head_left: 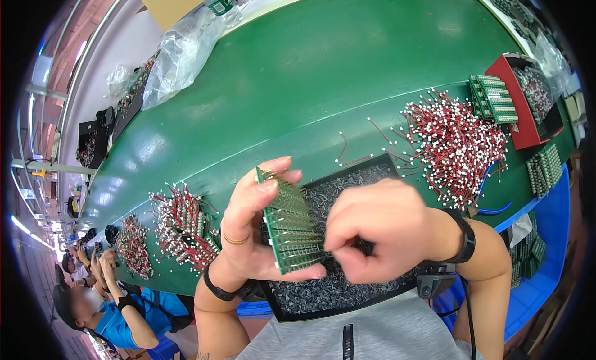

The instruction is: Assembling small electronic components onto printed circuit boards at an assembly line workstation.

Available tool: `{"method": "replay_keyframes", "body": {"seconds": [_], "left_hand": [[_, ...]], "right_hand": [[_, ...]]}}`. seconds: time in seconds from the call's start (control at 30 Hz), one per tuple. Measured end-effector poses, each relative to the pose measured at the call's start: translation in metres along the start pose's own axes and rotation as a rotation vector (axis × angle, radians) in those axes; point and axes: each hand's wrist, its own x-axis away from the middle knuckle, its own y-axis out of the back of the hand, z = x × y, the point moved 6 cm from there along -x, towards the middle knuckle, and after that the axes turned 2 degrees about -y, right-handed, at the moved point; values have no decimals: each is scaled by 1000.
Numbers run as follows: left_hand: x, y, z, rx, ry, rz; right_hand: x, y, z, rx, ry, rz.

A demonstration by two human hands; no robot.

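My left hand (242,226) is closed round the edges of a green circuit board panel (290,229), held tilted on edge with rows of metal pins on one face. Close against the panel's right side is my right hand (375,229), fingers curled in a pinch and slightly smeared by motion. Whatever sits between those fingertips is hidden. Below both hands lies a black tray (335,314) filled with many small grey clipped pieces. To the right is a big heap of red wires with white connectors (456,149).
Stacked green panels (493,99) stand beside a red box (518,105) at the right. A blue bin (546,260) with more panels sits below the table edge. Other wire heaps (180,220) and a plastic bag (183,59) lie left. A co-worker (124,304) sits at lower left.
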Motion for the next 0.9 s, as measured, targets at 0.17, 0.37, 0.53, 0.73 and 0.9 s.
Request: {"method": "replay_keyframes", "body": {"seconds": [0.17,0.37,0.53,0.73,0.9], "left_hand": [[1,1,4,25,1,-17],[4,5,3,18,42,-64],[1,3,2,30,1,-47],[3,4,2,18,24,-56],[1,5,1,25,14,-44]], "right_hand": [[-2,-5,-4,-72,-57,8],[2,4,-5,-16,-32,-46],[-1,-6,-3,15,-1,73],[1,3,-8,-20,-69,-23],[1,-6,-5,27,-41,85]]}}
